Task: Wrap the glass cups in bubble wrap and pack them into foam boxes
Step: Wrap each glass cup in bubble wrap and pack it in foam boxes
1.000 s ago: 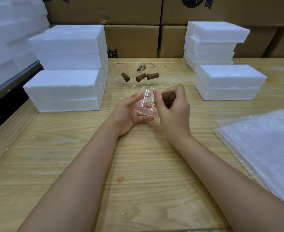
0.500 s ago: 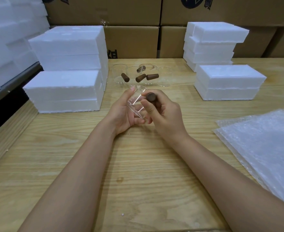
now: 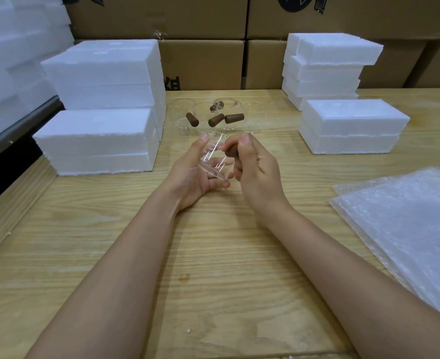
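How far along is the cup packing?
Done: nothing visibly wrapped; the foam boxes are closed, so their contents cannot be told. In hand: one bare glass cup, cradled by the left hand, its brown handle gripped by the right hand. Left: wrapping it in the bubble wrap lying at the right, boxing it, then the other cups standing unwrapped at the table's back.

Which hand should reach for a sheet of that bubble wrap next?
Probably the right hand. The bubble wrap lies on that side, nearer to it. The left hand cradles the glass cup and could likely hold it alone once the right releases the brown handle.
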`<state>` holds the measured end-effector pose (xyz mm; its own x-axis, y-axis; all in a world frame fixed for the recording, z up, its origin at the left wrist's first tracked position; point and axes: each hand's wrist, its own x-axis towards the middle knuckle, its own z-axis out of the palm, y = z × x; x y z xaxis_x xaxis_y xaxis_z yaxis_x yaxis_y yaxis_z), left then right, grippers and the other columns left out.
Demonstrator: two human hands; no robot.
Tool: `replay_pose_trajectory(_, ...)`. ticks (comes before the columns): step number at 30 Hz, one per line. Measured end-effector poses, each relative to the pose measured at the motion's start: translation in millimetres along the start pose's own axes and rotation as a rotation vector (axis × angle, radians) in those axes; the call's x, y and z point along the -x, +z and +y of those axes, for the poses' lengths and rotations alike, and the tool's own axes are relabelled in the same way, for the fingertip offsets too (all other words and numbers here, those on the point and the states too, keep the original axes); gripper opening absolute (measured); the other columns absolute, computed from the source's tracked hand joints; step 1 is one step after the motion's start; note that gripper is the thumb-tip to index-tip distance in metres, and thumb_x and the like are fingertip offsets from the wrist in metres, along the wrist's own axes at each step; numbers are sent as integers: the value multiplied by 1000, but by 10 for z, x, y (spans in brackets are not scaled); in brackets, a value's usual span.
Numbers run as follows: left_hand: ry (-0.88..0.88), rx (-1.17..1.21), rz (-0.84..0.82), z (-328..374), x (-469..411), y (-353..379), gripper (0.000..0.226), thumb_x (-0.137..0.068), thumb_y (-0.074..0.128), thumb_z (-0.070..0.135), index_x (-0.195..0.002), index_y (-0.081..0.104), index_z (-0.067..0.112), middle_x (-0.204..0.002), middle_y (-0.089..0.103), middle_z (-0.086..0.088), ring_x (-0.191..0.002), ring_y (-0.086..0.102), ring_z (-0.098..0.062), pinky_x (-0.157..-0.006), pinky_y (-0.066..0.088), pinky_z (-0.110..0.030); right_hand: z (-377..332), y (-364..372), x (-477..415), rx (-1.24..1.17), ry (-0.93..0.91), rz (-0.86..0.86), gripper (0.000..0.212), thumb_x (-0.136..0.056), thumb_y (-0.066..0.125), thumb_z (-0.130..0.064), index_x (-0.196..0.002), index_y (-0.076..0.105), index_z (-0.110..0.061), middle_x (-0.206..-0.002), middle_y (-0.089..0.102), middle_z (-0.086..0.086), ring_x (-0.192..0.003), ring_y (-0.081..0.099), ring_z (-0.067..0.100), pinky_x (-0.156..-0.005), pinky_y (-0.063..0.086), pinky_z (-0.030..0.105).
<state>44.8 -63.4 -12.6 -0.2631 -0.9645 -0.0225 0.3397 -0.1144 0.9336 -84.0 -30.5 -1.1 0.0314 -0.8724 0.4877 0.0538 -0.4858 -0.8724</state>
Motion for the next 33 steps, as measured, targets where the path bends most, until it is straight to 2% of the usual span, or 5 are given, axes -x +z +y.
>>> replay_pose_trajectory(14,-7,131,-80,29,10,-33,39,-101,33,45,-107,56,14,-78,71,-2,-62,67,-17,-56,54,-27,63,54,66,49,-119,-47,29,-100,33,-26,-111,56,-14,-80,63,-21,-65,59,-1,-64,42,16)
replay_pose_trajectory(18,-20,166,-82,29,13,-27,46,-99,36,50,-118,57,13,-99,70,-10,-81,71,-20,-65,57,-30,105,53,89,113,-193,-6,19,-98,39,-25,-113,44,-14,-82,64,-22,-70,61,-4,-62,44,11)
replay_pose_trajectory(21,0,191,-74,49,30,-14,74,-80,64,55,-137,44,12,-116,65,-10,-98,70,-22,-73,58,-31,124,44,89,154,-263,53,15,-97,35,-26,-109,35,-17,-79,57,-18,-68,59,-7,-63,41,7)
replay_pose_trajectory(24,65,249,-117,62,14,-55,79,-51,90,50,-119,61,22,-113,69,-3,-110,65,-26,-81,57,-35,143,32,77,178,-307,115,12,-98,30,-25,-108,35,-21,-81,52,-17,-67,56,-9,-63,39,5)
replay_pose_trajectory(33,244,385,-323,67,44,-181,70,-59,91,22,-118,54,28,-126,64,-1,-120,59,-23,-96,51,-39,144,22,77,230,-356,189,18,-96,28,-23,-103,43,-17,-72,47,-20,-55,45,6,-53,38,22)
